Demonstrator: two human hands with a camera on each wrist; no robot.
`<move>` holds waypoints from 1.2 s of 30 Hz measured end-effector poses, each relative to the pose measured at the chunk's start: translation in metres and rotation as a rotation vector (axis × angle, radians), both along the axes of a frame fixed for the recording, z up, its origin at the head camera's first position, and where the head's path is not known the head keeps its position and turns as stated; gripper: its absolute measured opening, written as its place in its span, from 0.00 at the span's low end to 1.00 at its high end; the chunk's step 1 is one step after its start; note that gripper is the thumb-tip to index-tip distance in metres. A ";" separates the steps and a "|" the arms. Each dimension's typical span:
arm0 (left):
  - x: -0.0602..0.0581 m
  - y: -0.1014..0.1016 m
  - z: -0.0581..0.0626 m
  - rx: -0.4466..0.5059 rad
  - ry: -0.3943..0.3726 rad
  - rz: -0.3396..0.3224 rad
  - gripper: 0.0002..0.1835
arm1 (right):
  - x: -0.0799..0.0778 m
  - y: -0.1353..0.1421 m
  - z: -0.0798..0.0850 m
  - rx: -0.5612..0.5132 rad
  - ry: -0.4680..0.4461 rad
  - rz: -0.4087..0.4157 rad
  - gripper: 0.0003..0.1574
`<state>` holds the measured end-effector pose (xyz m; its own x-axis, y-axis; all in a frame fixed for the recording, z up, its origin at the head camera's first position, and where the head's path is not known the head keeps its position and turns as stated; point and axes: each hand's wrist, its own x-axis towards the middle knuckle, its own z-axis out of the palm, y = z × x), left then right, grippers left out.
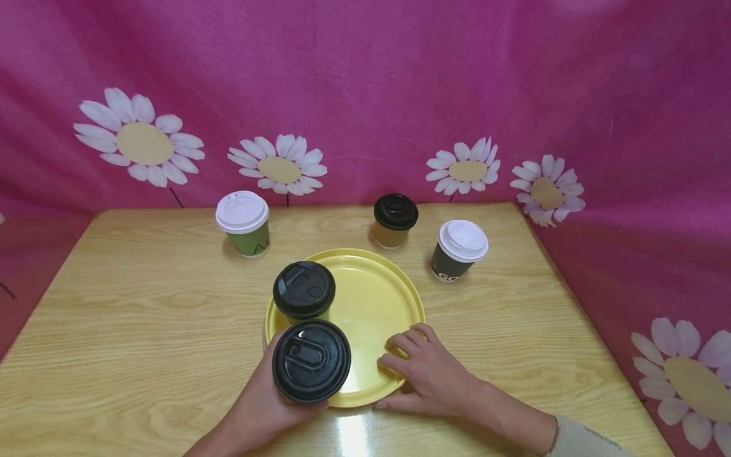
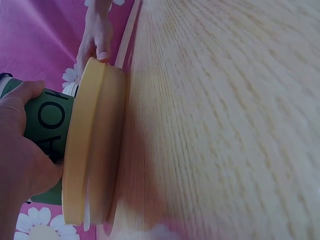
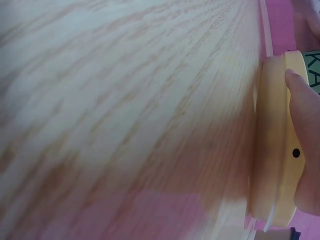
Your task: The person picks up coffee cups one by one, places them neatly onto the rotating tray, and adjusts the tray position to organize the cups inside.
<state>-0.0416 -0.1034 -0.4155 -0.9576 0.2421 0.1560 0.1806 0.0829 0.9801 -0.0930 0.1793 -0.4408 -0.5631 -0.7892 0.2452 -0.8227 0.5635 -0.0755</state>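
My left hand [image 1: 265,393] grips a paper cup with a glossy black lid [image 1: 311,360] at the near left of the round yellow tray [image 1: 379,304]. In the left wrist view the cup's green side [image 2: 52,117] carries dark letters, and its base is right at the tray rim. Just behind it on the tray stands another cup with a black lid [image 1: 304,289], its body mostly hidden. My right hand [image 1: 428,374] holds the tray's near right rim, fingers bent over the inside. From the right wrist, the thumb [image 3: 300,95] lies against the rim's outer side.
Beyond the tray stand a green cup with a white lid [image 1: 242,219] at the left, a brown cup with a black lid [image 1: 395,219], and a dark cup with a white lid [image 1: 459,249] at the right. A pink flowered cloth [image 1: 365,95] hangs behind the wooden table [image 1: 143,304].
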 end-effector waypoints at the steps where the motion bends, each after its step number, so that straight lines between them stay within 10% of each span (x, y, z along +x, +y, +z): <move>1: 0.000 0.000 -0.001 -0.001 -0.003 0.003 0.53 | 0.000 0.000 0.000 0.002 0.001 -0.002 0.33; 30: 0.002 0.003 -0.001 -0.089 0.009 0.077 0.51 | 0.001 0.000 -0.001 -0.011 0.007 0.005 0.33; 36: 0.006 0.008 0.016 -0.105 0.025 0.101 0.50 | 0.000 0.000 0.000 -0.011 0.020 0.008 0.33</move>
